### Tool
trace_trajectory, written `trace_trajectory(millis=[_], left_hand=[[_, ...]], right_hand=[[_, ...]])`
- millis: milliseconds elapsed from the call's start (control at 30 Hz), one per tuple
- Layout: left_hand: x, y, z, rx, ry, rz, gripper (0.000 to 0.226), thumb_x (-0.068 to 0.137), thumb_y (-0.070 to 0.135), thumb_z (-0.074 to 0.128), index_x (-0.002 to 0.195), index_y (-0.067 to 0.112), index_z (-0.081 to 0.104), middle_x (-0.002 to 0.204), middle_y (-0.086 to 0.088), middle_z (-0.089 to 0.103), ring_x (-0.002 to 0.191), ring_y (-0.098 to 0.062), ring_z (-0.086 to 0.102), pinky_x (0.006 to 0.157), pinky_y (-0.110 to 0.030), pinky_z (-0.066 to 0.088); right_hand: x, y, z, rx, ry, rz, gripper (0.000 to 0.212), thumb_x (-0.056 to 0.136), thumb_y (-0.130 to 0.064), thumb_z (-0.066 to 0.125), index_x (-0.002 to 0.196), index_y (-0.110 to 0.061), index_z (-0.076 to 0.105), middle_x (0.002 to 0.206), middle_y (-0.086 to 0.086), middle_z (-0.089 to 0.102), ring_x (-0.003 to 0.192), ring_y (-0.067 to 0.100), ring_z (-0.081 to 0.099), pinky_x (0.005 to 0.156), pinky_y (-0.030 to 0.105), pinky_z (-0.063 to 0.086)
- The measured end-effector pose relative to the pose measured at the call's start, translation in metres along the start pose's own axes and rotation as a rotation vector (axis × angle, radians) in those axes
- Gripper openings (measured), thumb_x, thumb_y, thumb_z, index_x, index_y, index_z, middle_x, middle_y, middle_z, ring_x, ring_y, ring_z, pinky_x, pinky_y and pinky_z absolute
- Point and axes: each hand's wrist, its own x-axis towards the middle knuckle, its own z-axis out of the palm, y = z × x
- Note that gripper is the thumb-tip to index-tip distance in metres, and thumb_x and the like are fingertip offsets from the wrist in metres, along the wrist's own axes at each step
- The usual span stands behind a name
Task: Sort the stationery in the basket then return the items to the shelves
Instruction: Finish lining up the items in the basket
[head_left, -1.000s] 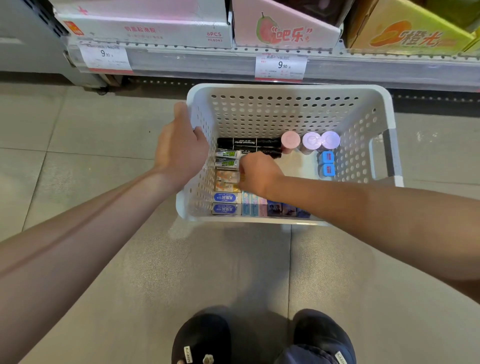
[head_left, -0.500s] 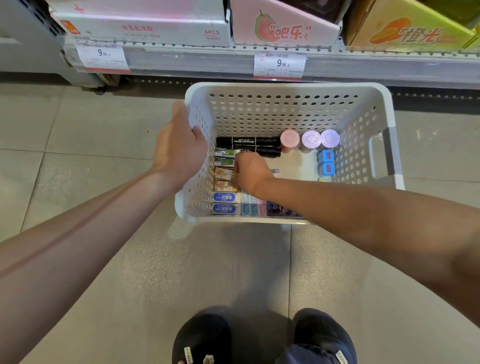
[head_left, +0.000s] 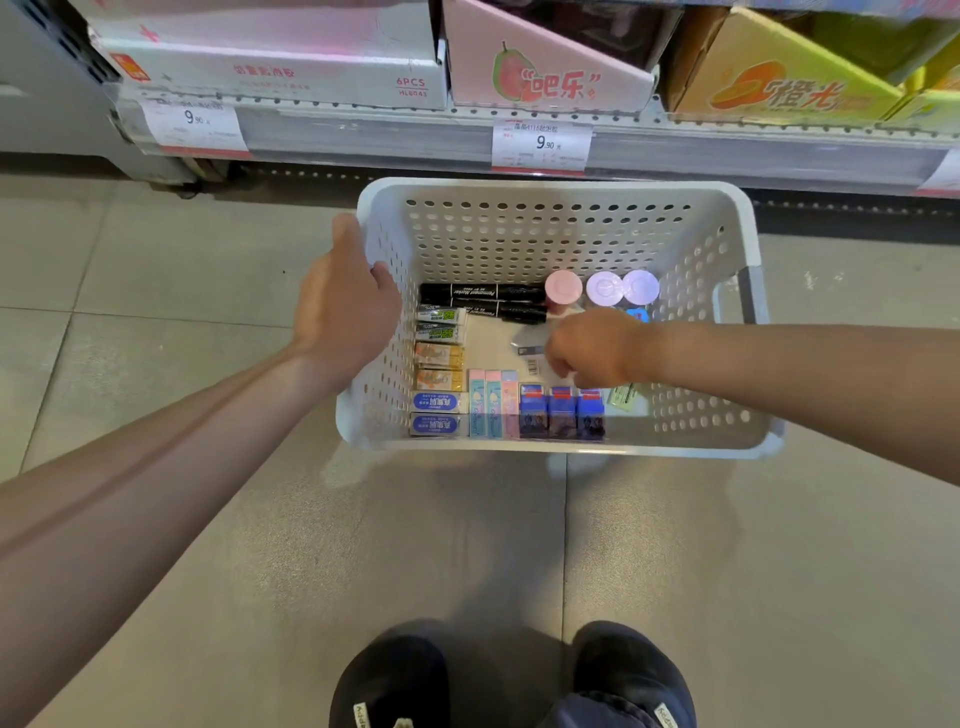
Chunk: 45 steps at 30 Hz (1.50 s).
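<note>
- My left hand (head_left: 347, 306) grips the left rim of the white basket (head_left: 550, 189), thumb outside and fingers hooked over the wall, which steadies it on the floor.
- My right hand (head_left: 592, 347) is down inside the basket, fingers curled over a small dark item (head_left: 531, 347) on the bare middle of the base; I cannot tell whether they grip it or only touch it.
- The rest is already in rows: two black markers (head_left: 483, 300) at the back, three round pots (head_left: 602, 286) beside them, small boxes (head_left: 439, 382) down the left wall, and more boxes (head_left: 535, 410) along the near wall.
- I judge the best move is to pinch the loose piece low, lift it straight up, and set it beside its own kind without nudging the rows.
- A pale green packet (head_left: 626, 397) lies under my right wrist, so I should keep the wrist high.
- The shelf (head_left: 415, 132) to return things to is just behind the basket.
</note>
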Motion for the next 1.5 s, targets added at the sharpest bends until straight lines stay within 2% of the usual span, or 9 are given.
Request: trace_trajectory(millis=[233, 367, 667, 867, 1133, 1267, 1333, 1433, 1500], left_hand=[[-0.001, 0.002, 0.001, 0.009, 0.009, -0.003, 0.022, 0.099, 0.011, 0.038, 0.118, 0.001, 0.034, 0.065, -0.002, 0.042, 0.052, -0.019, 0.046, 0.046, -0.031, 0.037], [-0.001, 0.003, 0.001, 0.015, 0.009, -0.007, 0.021, 0.099, 0.011, 0.038, 0.117, 0.001, 0.034, 0.065, -0.003, 0.042, 0.053, -0.019, 0.045, 0.049, -0.033, 0.039], [-0.001, 0.003, -0.001, -0.007, 0.0, 0.0, 0.022, 0.099, 0.011, 0.039, 0.119, 0.003, 0.034, 0.067, -0.003, 0.044, 0.053, -0.018, 0.047, 0.049, -0.035, 0.044], [-0.002, 0.004, -0.002, 0.01, -0.004, -0.008, 0.021, 0.098, 0.011, 0.038, 0.117, 0.003, 0.034, 0.069, -0.005, 0.046, 0.058, -0.026, 0.052, 0.056, -0.052, 0.053], [-0.002, 0.004, -0.002, 0.013, -0.003, -0.019, 0.02, 0.098, 0.011, 0.038, 0.117, 0.003, 0.035, 0.069, -0.004, 0.046, 0.055, -0.023, 0.05, 0.055, -0.052, 0.053], [-0.001, 0.004, -0.003, 0.015, -0.008, -0.02, 0.019, 0.098, 0.012, 0.038, 0.116, 0.005, 0.034, 0.07, -0.006, 0.047, 0.056, -0.024, 0.051, 0.055, -0.053, 0.053], [-0.001, 0.004, -0.003, 0.012, -0.01, -0.013, 0.019, 0.099, 0.012, 0.038, 0.115, 0.005, 0.035, 0.071, -0.006, 0.048, 0.058, -0.025, 0.052, 0.055, -0.055, 0.053], [-0.002, 0.005, -0.002, 0.017, -0.007, -0.017, 0.018, 0.099, 0.012, 0.038, 0.115, 0.006, 0.035, 0.072, -0.003, 0.047, 0.058, -0.022, 0.051, 0.056, -0.053, 0.054], [-0.002, 0.005, -0.003, 0.015, -0.004, -0.02, 0.019, 0.099, 0.012, 0.038, 0.116, 0.004, 0.035, 0.071, -0.002, 0.046, 0.057, -0.021, 0.05, 0.057, -0.052, 0.054]], right_hand=[[-0.007, -0.005, 0.02, -0.455, -0.183, 0.072, 0.024, 0.087, -0.021, 0.062, 0.111, -0.014, 0.061, 0.104, -0.001, 0.06, 0.09, 0.02, 0.064, 0.046, 0.026, 0.034], [-0.005, -0.009, 0.024, -0.542, -0.182, 0.071, 0.028, 0.089, -0.007, 0.056, 0.116, -0.012, 0.057, 0.114, 0.002, 0.059, 0.095, 0.019, 0.062, 0.058, 0.025, 0.039], [-0.011, -0.013, 0.029, -0.585, -0.218, 0.081, 0.029, 0.091, -0.009, 0.054, 0.119, -0.014, 0.057, 0.118, 0.003, 0.061, 0.106, 0.021, 0.06, 0.068, 0.029, 0.042], [-0.013, -0.015, 0.025, -0.59, -0.235, 0.081, 0.026, 0.092, -0.008, 0.053, 0.118, -0.014, 0.056, 0.116, 0.002, 0.061, 0.105, 0.02, 0.06, 0.069, 0.028, 0.042], [-0.018, -0.019, 0.014, -0.569, -0.244, 0.066, 0.029, 0.092, -0.006, 0.052, 0.119, -0.014, 0.055, 0.115, 0.001, 0.06, 0.102, 0.019, 0.06, 0.065, 0.026, 0.04], [-0.025, -0.016, 0.003, -0.489, -0.159, 0.121, 0.032, 0.09, 0.001, 0.049, 0.119, -0.011, 0.054, 0.095, 0.0, 0.058, 0.087, 0.017, 0.06, 0.048, 0.023, 0.031], [-0.028, -0.012, -0.006, -0.399, -0.079, 0.164, 0.034, 0.09, 0.001, 0.047, 0.121, -0.009, 0.052, 0.101, 0.002, 0.061, 0.089, 0.02, 0.062, 0.048, 0.023, 0.032], [-0.026, 0.002, -0.02, 0.106, -0.039, 0.214, 0.034, 0.088, -0.004, 0.052, 0.121, -0.01, 0.06, 0.112, 0.002, 0.064, 0.103, 0.023, 0.061, 0.069, 0.026, 0.048], [-0.027, 0.005, -0.033, 0.443, -0.088, 0.191, 0.035, 0.085, -0.002, 0.055, 0.118, -0.011, 0.064, 0.09, -0.001, 0.065, 0.081, 0.015, 0.061, 0.063, 0.017, 0.044]])
